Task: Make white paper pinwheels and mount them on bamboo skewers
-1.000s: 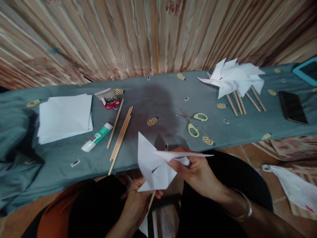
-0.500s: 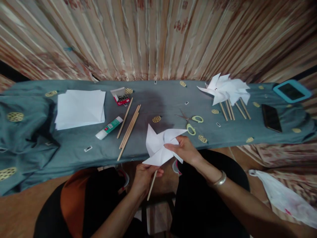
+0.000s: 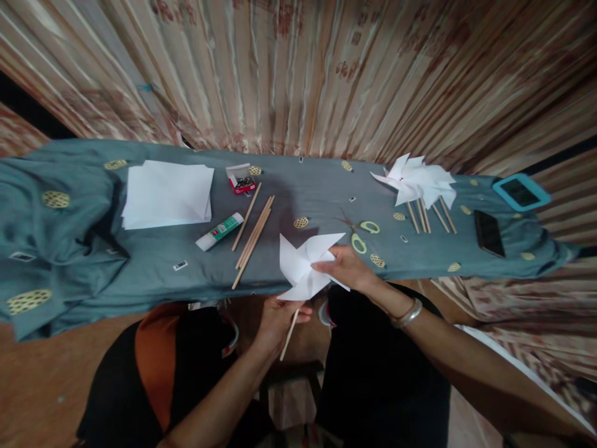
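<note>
A white paper pinwheel [image 3: 302,274] is held over the near edge of the table, in front of my body. Its wooden stick [image 3: 290,336] points down toward me. My left hand [image 3: 280,320] is closed round the stick just below the paper. With the thumb at the pinwheel's centre and the fingers behind its right blades, my right hand [image 3: 347,267] grips the paper. The upper end of the stick is hidden behind the blades. Scissors [image 3: 359,229] with green handles lie spread just beyond my right hand.
Left of the pinwheel lie several wooden sticks [image 3: 254,239], a glue stick [image 3: 220,231], an open red box of pins [image 3: 242,182] and a stack of white paper [image 3: 168,196]. Finished pinwheels [image 3: 417,180], a phone [image 3: 489,233] and a blue-framed device [image 3: 521,190] lie to the right.
The view has turned slightly, shifting the table's things. Both hands keep their hold on the pinwheel, which has tilted a little; my right thumb stays by its centre.
</note>
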Motion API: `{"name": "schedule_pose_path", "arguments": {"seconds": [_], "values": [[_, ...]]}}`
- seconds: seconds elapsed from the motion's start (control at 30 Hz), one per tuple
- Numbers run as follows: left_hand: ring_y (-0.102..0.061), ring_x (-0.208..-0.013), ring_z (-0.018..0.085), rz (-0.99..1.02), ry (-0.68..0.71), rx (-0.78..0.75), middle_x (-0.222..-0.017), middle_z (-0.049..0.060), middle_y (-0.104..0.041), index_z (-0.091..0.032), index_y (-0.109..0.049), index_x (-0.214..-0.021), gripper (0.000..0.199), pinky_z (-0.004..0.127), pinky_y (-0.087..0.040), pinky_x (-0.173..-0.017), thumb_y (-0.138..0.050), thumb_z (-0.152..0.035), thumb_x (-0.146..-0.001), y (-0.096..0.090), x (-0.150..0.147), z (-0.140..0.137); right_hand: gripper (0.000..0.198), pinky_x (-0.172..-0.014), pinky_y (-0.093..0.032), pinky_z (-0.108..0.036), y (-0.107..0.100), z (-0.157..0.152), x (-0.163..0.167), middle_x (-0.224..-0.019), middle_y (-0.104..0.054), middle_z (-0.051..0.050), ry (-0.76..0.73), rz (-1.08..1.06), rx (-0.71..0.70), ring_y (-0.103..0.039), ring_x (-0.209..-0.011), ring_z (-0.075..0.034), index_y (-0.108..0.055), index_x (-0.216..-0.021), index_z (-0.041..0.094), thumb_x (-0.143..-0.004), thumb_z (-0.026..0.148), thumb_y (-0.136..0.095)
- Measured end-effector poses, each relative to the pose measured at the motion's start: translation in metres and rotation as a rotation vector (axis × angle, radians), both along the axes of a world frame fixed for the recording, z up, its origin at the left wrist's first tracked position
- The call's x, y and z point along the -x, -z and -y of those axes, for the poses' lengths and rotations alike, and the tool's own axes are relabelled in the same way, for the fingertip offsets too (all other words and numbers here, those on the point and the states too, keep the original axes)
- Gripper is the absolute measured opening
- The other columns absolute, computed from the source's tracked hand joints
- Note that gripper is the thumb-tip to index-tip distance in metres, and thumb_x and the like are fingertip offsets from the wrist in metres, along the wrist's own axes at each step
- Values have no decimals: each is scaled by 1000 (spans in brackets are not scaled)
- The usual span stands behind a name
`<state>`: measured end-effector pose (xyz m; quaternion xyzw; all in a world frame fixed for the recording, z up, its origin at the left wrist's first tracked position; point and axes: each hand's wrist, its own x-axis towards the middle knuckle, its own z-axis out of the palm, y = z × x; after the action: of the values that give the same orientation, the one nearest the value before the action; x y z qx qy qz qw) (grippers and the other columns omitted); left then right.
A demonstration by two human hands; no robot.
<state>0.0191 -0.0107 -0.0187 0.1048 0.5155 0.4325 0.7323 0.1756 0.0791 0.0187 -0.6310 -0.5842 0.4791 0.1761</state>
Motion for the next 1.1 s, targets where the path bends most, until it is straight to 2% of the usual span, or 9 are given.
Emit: {"name": "schedule_pose_path", "arguments": {"seconds": [0.13,0.27,0.43,0.6,0.67,0.77,0.9,0.97,1.1], "values": [[-57,-42,10,-58,17,-56,-48,2,-64,-8,-71,-71,24,19,-48,-42,-77,-23,-53,0,4,-3,17,-59,-50,-27,-4,3,-1,-68,-73,-1,95,-199,125,-64,-61,-17,-72,-72,16,-61,29,-75],[-57,-43,11,-106,20,-145,-49,0,-63,-10,-71,-75,25,21,-49,-42,-76,-24,-54,-6,11,-10,26,-54,-48,-25,-22,1,-2,-66,-73,0,195,-425,215,-62,-54,-14,-72,-74,17,-55,31,-83],[-58,-48,11,-194,3,-268,-56,0,-64,-11,-70,-77,28,21,-50,-44,-79,-32,-60,-28,18,-34,26,-60,-52,-28,-45,-21,-10,-69,-75,0,330,-658,71,-65,-57,-15,-72,-72,18,-53,29,-86],[-65,-70,14,-244,-55,-421,-80,3,-71,-12,-70,-97,42,27,-56,-68,-79,-29,-60,-35,24,-85,26,-58,-52,-25,-42,-47,-16,-68,-75,-1,375,-813,-2,-65,-55,-13,-72,-68,17,-49,26,-88],[-67,-83,18,-301,-62,-445,-98,7,-72,-13,-68,-102,49,32,-55,-81,-80,-21,-54,-28,28,-107,28,-60,-53,-24,-36,-51,-16,-72,-76,-2,381,-847,5,-66,-58,-13,-74,-73,17,-50,26,-88],[-64,-106,24,-429,-65,-494,-120,13,-66,-13,-68,-104,47,38,-45,-100,-76,-17,-58,-16,32,-129,27,-58,-53,-24,-26,-51,-16,-70,-76,-1,390,-848,32,-66,-57,-13,-73,-72,16,-52,26,-87],[-47,-131,27,-529,-26,-575,-135,11,-58,-17,-69,-108,43,39,-29,-114,-72,-18,-65,-13,36,-134,26,-55,-53,-23,-16,-50,-17,-69,-75,-1,353,-811,82,-65,-55,-12,-71,-69,16,-52,28,-87],[-45,-133,27,-587,-20,-599,-134,10,-59,-18,-70,-108,39,40,-25,-116,-72,-27,-71,-20,37,-132,30,-59,-55,-25,-14,-50,-17,-75,-76,-2,313,-794,92,-67,-59,-13,-73,-76,17,-53,29,-86],[-55,-123,30,-256,3,-500,-127,13,-64,-16,-60,-124,59,45,-40,-106,-67,-50,-76,-39,33,-126,27,-58,-54,-25,-17,-48,-14,-73,-75,0,224,-731,106,-66,-58,-12,-72,-76,17,-56,30,-85]]}}
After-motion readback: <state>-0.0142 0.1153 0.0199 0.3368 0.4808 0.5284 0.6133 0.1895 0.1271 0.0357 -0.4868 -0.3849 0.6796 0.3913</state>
